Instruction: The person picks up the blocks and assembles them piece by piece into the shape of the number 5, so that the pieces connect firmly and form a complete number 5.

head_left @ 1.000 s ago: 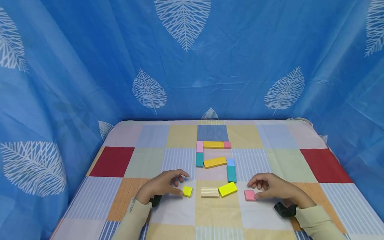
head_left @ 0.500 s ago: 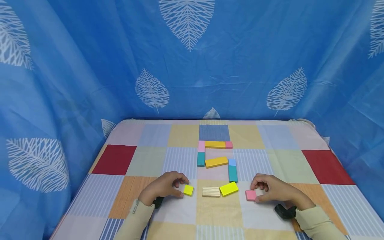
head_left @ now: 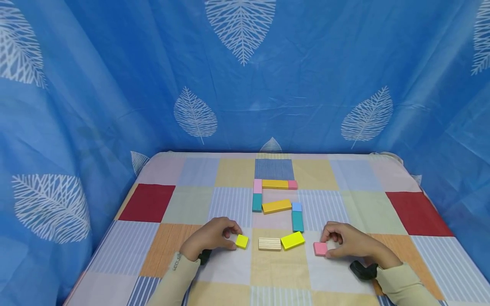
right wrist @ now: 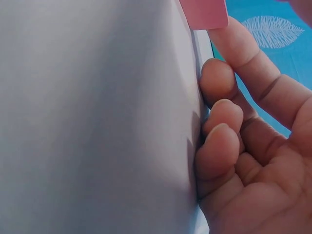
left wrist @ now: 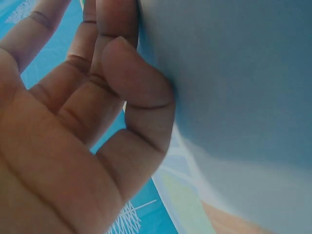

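Note:
My left hand (head_left: 214,233) lies at a small yellow square block (head_left: 241,241), thumb and index finger at its left and far edges. In the left wrist view the curled thumb (left wrist: 136,73) covers part of the fingers, and the block is out of frame. On the other side my right hand (head_left: 348,242) pinches a small pink square block (head_left: 320,249) between thumb and index finger. Its index fingertip (right wrist: 231,39) meets the pink block's edge in the right wrist view, the other fingers curled against the cloth. Between the hands are a ridged wooden block (head_left: 269,244) and a tilted yellow block (head_left: 292,240).
Farther back, an orange block (head_left: 274,184) has a light pink block (head_left: 257,186) and a pink block (head_left: 292,185) at its ends. Below are a teal block (head_left: 257,202), a slanted orange block (head_left: 277,206), a blue block (head_left: 296,206) and another teal block (head_left: 297,221). A blue curtain (head_left: 298,63) hangs behind.
My left hand has edged right and closed in on the yellow square block, which has shifted very slightly right. My right index finger has drawn closer to the pink block. The view has shifted a little.

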{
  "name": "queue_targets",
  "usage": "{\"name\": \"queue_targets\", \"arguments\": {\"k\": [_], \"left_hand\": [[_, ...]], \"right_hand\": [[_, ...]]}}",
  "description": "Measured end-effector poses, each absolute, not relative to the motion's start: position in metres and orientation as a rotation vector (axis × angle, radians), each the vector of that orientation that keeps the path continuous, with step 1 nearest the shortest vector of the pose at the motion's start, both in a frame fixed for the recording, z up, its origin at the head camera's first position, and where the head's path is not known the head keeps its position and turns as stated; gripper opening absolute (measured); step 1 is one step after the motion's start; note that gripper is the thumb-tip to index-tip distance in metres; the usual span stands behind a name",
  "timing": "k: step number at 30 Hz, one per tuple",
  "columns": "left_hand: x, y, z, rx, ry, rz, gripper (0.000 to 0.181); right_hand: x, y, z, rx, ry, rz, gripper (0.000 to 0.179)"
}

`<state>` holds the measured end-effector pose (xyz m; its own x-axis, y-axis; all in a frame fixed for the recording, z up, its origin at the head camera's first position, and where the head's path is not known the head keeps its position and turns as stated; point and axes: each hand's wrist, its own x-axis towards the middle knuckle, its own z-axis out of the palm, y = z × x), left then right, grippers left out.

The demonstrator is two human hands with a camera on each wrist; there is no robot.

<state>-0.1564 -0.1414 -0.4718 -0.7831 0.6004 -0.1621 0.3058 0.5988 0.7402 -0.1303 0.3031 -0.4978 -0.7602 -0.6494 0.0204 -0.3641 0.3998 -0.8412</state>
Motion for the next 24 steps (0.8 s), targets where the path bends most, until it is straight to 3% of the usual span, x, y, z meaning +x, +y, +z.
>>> {"name": "queue_targets", "arguments": {"k": [24], "left_hand": [[-0.158, -0.119, -0.472, 0.75, 2.479, 0.917, 0.028]], "right_hand": [[-0.127, 0.302, -0.495, -0.857, 2.378, -1.286, 0.027]]}}
